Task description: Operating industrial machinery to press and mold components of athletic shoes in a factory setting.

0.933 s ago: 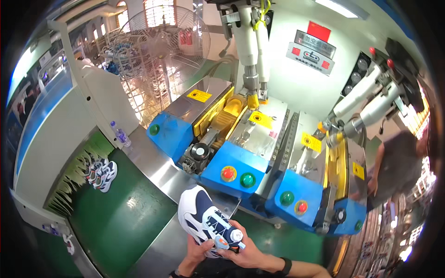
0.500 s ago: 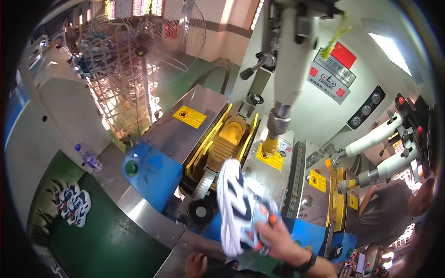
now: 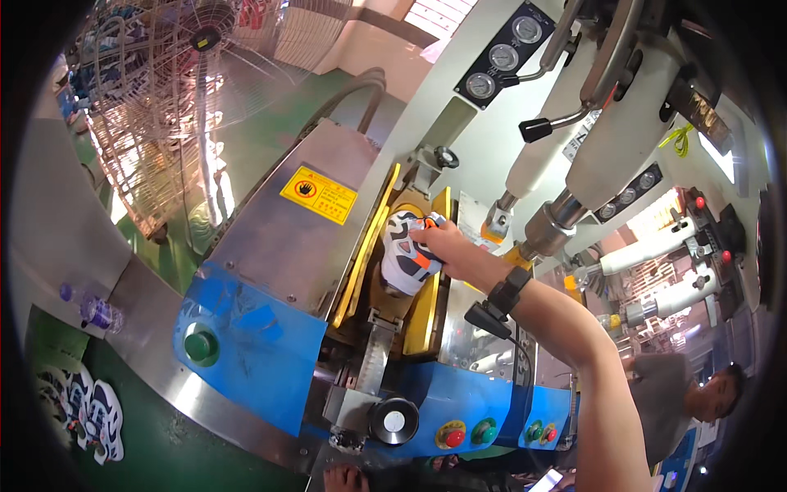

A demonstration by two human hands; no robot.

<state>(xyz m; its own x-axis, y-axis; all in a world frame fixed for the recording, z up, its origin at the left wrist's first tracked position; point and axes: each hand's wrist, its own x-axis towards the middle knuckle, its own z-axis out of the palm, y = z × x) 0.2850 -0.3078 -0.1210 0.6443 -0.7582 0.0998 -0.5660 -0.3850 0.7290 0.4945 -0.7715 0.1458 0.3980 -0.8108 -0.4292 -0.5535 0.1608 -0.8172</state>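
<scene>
My right hand (image 3: 437, 239) is closed on the upper of a white, navy and orange sneaker (image 3: 400, 271). The sneaker sits sole down in the bed of a shoe press, between a left yellow pad (image 3: 358, 275) and a right yellow pad (image 3: 421, 320). Whether its sole is fully seated is hidden. A black band (image 3: 502, 299) with a small device and cable circles my right wrist. At the lower edge shows a bit of skin with several digits (image 3: 346, 478); I cannot tell whether it is my left hand or a foot.
A white press arm (image 3: 602, 164) hangs right of my forearm. In front are a black round knob (image 3: 393, 421), red button (image 3: 453, 436) and green button (image 3: 199, 345). More sneakers (image 3: 100, 418) and a bottle (image 3: 100, 312) lie left. A co-worker (image 3: 672, 394) is at right.
My right hand has carried the sneaker forward from in front of the machine and set it between the yellow pads. The view has shifted closer to this press.
</scene>
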